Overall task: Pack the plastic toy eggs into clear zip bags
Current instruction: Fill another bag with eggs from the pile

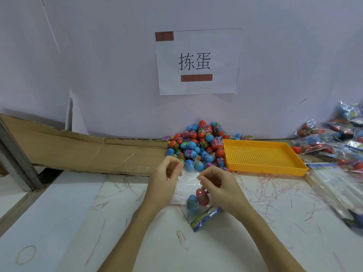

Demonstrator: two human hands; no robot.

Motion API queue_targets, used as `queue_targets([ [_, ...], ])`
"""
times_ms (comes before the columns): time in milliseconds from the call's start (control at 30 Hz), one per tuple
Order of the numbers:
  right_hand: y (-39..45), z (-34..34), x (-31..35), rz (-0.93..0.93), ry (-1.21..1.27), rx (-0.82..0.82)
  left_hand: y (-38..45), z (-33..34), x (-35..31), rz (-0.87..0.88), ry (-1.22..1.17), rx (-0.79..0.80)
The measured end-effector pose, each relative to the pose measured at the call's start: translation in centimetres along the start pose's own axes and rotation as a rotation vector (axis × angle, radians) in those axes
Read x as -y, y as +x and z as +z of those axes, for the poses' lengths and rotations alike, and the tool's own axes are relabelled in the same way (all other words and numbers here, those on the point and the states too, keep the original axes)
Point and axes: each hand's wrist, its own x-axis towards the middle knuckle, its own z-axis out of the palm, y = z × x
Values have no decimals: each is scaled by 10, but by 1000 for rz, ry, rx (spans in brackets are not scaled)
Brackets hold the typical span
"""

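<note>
A clear zip bag (186, 185) lies on the white table between my hands, with a blue egg (192, 203) and a red egg (202, 196) inside near its printed header (206, 217). My left hand (167, 177) pinches the bag's far edge on the left. My right hand (218, 185) pinches the same edge on the right, fingers curled. A heap of red and blue toy eggs (198, 146) sits just beyond against the wall.
An orange perforated tray (261, 157) stands right of the heap. Filled bags (334, 138) pile up at the far right, and flat unused bags (334, 185) lie in front of them. Cardboard (78, 152) lies on the left. Thin plastic strips litter the table; a rubber band (26, 254) lies near left.
</note>
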Motion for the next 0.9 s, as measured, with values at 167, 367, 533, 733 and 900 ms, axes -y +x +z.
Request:
queue_targets([
  [167, 3, -2, -1, -3, -6, -125, 0, -11, -3, 36, -18, 114],
  [367, 4, -5, -5, -31, -13, -136, 0, -9, 3, 140, 204, 176],
  [533, 6, -7, -5, -3, 13, -120, 1, -11, 2, 107, 179, 90],
  [733, -1, -2, 3, 71, 75, 90, -4, -6, -3, 129, 54, 50],
  [900, -1, -5, -2, 75, -13, 181, -4, -7, 1, 411, 281, 64],
])
